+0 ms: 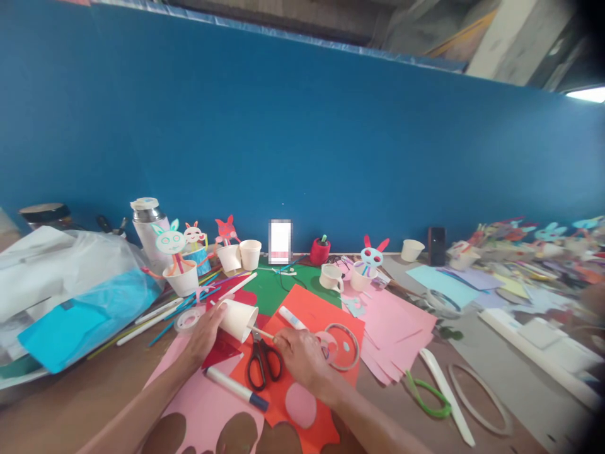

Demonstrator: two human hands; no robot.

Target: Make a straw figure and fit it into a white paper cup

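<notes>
At the left of the worktop (113, 410), a mint rabbit face (171, 241) is standing in a white cup (182, 279), looking assembled. Beside it, a white-and-red face (193, 235) is rising from a blue cup (199, 260).

I am watching the left hand (205, 334) gripping a paper cup (236, 320), which is lying tipped on its side above the papers, its mouth facing right. No face is showing on this one, so I am judging it as only partly worked.

Behind, a red animal face (227, 228) is topping another cup, and a plain cup (250, 255) is sitting bare next to it. Pink paper (193, 394) in front is showing round cut-outs, and black-handled scissors (258, 348) are resting untouched.

The right hand (302, 356) is pinching a thin stick (263, 331), its far end meeting the held cup's mouth; whether it is attached, I cannot tell.

Farther right, a cup with a handle (331, 277) is standing faceless, while a pale-blue rabbit face (372, 256) is appearing complete in its cup. An upright cup (413, 250) beyond is showing no face.
</notes>
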